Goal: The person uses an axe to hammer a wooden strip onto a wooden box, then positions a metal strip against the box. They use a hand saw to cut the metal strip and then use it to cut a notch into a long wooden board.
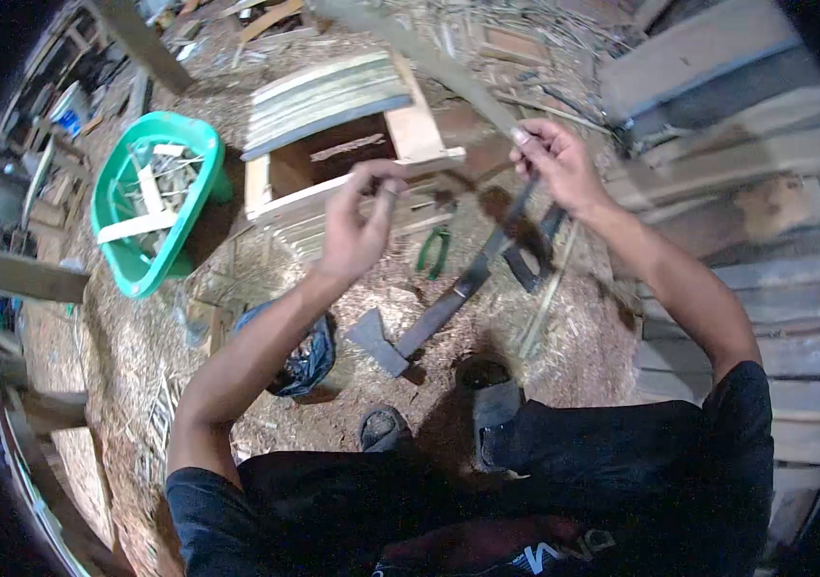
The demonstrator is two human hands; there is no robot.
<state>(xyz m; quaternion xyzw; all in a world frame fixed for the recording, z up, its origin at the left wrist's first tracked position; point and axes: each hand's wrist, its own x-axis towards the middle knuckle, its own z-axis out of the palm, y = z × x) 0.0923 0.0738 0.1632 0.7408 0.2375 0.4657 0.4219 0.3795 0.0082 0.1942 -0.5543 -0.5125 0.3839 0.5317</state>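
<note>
My right hand [554, 163] is closed on the lower end of a long thin wooden strip [439, 67], which slants up and left out of view. My left hand [360, 221] is held over the front edge of a wooden box frame [323, 106], its fingers curled; whether they hold anything is too small to make out. Slats cover part of the frame's top, beside a dark opening. Below my hands, an axe [424, 322] lies on the ground, with green-handled pliers [434, 252] to its left. A dark-handled tool [525, 264] lies to its right.
A green tub [213, 173] of wood scraps stands at the left. A dark bag-lined container [309, 361] sits near my left forearm. Planks [756, 221] cover the right side. Shavings litter the ground around my feet, and posts [140, 43] stand at the left.
</note>
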